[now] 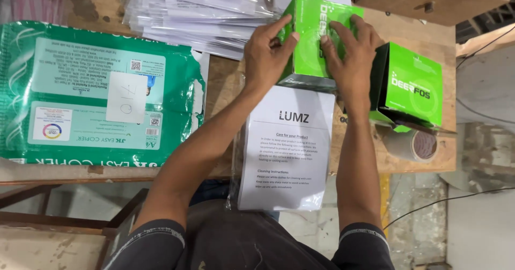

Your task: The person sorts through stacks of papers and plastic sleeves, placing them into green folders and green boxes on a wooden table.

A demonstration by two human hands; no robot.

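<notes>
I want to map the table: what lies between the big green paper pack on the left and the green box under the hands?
In the head view, bare wooden table and the left hand lie between the paper pack and the green box.
</notes>
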